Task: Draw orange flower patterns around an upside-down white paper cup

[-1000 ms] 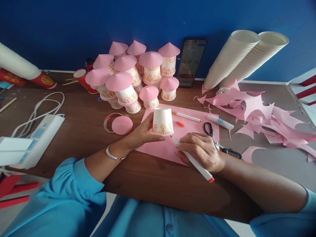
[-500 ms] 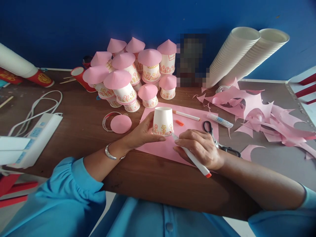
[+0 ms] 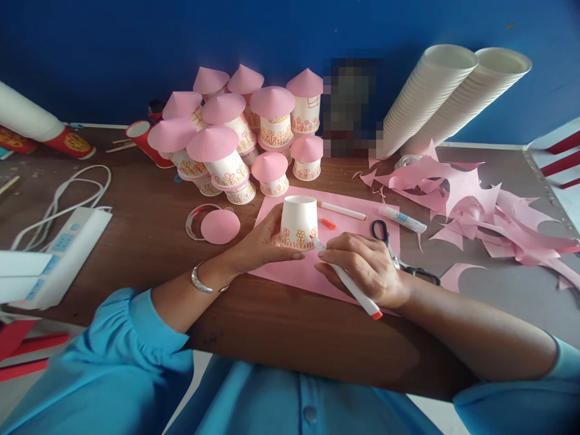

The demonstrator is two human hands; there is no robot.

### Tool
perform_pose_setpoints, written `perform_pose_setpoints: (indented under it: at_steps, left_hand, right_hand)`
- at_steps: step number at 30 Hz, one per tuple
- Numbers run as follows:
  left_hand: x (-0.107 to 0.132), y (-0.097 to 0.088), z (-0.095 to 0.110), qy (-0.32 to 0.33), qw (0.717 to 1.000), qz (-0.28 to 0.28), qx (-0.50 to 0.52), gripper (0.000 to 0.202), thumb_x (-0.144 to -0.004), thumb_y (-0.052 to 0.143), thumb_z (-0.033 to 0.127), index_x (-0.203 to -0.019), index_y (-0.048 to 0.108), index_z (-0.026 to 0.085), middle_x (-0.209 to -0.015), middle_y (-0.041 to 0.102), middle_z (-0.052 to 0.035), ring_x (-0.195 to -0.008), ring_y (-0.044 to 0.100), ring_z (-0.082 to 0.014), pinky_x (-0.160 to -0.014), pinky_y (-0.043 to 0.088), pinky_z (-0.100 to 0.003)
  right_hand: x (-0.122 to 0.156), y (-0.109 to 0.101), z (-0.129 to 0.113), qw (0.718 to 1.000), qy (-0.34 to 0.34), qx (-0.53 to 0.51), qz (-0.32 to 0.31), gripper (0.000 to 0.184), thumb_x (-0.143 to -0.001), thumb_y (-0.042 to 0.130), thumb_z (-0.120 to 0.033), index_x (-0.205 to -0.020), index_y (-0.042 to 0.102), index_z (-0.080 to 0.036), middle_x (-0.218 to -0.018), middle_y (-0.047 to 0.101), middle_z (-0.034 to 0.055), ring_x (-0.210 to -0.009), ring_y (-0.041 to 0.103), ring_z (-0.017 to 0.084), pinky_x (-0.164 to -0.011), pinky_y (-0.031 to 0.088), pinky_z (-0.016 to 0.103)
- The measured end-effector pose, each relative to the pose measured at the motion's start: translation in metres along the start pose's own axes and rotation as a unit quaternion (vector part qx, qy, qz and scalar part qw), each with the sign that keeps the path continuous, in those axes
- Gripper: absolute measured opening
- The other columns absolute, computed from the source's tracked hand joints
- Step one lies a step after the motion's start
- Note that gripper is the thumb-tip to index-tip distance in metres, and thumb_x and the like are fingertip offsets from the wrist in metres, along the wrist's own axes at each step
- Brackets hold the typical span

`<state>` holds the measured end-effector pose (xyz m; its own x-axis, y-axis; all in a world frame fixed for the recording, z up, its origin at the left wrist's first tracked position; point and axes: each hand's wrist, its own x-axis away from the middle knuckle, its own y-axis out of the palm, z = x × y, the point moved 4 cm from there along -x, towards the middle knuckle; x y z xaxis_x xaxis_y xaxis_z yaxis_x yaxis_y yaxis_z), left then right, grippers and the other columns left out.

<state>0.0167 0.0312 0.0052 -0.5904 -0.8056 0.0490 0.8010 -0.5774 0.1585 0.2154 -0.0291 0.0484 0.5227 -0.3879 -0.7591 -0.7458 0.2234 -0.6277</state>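
An upside-down white paper cup point(image 3: 299, 217), with red and yellow flowers drawn near its rim, is gripped by my left hand point(image 3: 265, 241) at its left side and underneath. My right hand point(image 3: 367, 266) is closed round a white marker pen point(image 3: 356, 291) with an orange-red end. The pen's tip meets the cup's lower right side, by the drawn flowers. Beneath both hands lies a sheet of pink paper point(image 3: 299, 281). On it rest an orange pen cap point(image 3: 328, 224), a second marker point(image 3: 343, 210) and black-handled scissors point(image 3: 394, 251), partly hidden by my right hand.
Several decorated cups with pink paper cones point(image 3: 272, 103) stand at the back. Pink paper scraps point(image 3: 471, 193) and a glue tube point(image 3: 403, 219) lie to the right, below tall cup stacks point(image 3: 430, 90). At left are a power strip point(image 3: 67, 254) and a pink disc point(image 3: 220, 226).
The pen tip has moved slightly up along the cup's lower right side, and the pen's rear end has shifted a little up and left. My left hand keeps its hold on the cup.
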Motion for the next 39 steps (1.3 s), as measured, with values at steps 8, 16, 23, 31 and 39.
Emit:
perform_pose_setpoints:
  at_steps: [8,16,23,31,39]
  left_hand:
    - [-0.0011,-0.0018,-0.0013,0.011,1.000,-0.017,-0.004,0.085,-0.075,0.099,0.032,-0.150,0.057,0.028,-0.164,0.059,-0.0161,-0.158,0.050,-0.0452,-0.124,0.049,-0.063]
    - [-0.0016,-0.0013,-0.0048,0.004,1.000,-0.023,0.012,0.090,-0.074,0.100,0.032,-0.152,0.055,0.029,-0.170,0.053,-0.0172,-0.160,0.048,-0.0454,-0.124,0.049,-0.063]
    - [-0.0004,-0.0021,-0.0049,-0.017,1.000,-0.010,0.004,0.093,-0.073,0.101,0.034,-0.153,0.054,0.026,-0.162,0.058,-0.0184,-0.154,0.054,-0.0442,-0.122,0.050,-0.062]
    - [-0.0007,-0.0026,-0.0051,-0.007,1.000,-0.017,0.012,0.088,-0.073,0.101,0.029,-0.149,0.056,0.028,-0.162,0.060,-0.0168,-0.154,0.055,-0.0445,-0.120,0.053,-0.060]
    - [-0.0015,-0.0020,-0.0040,0.011,1.000,-0.021,0.006,0.088,-0.074,0.100,0.030,-0.151,0.057,0.028,-0.166,0.057,-0.0170,-0.154,0.055,-0.0444,-0.123,0.049,-0.063]
  right_hand:
    - [-0.0020,0.0010,-0.0002,1.000,-0.005,0.015,0.005,0.013,-0.106,0.069,-0.013,-0.117,0.062,-0.016,-0.090,0.072,0.0036,-0.074,0.069,0.016,-0.062,0.060,0.029]
    - [-0.0019,0.0016,0.0008,1.000,-0.005,0.016,0.005,0.015,-0.104,0.070,-0.013,-0.117,0.063,-0.017,-0.090,0.071,0.0023,-0.075,0.070,0.016,-0.064,0.060,0.029]
    - [-0.0020,0.0013,0.0011,1.000,-0.002,0.016,0.003,0.017,-0.104,0.070,-0.014,-0.119,0.062,-0.018,-0.090,0.072,0.0020,-0.074,0.071,0.016,-0.062,0.060,0.029]
    - [-0.0016,0.0016,0.0013,1.000,0.001,0.018,-0.001,0.015,-0.106,0.067,-0.014,-0.119,0.061,-0.019,-0.089,0.072,0.0016,-0.074,0.071,0.016,-0.062,0.060,0.029]
    - [-0.0012,0.0022,0.0007,1.000,-0.003,0.016,-0.002,0.014,-0.106,0.068,-0.013,-0.117,0.061,-0.017,-0.090,0.073,0.0028,-0.075,0.071,0.016,-0.065,0.063,0.030]
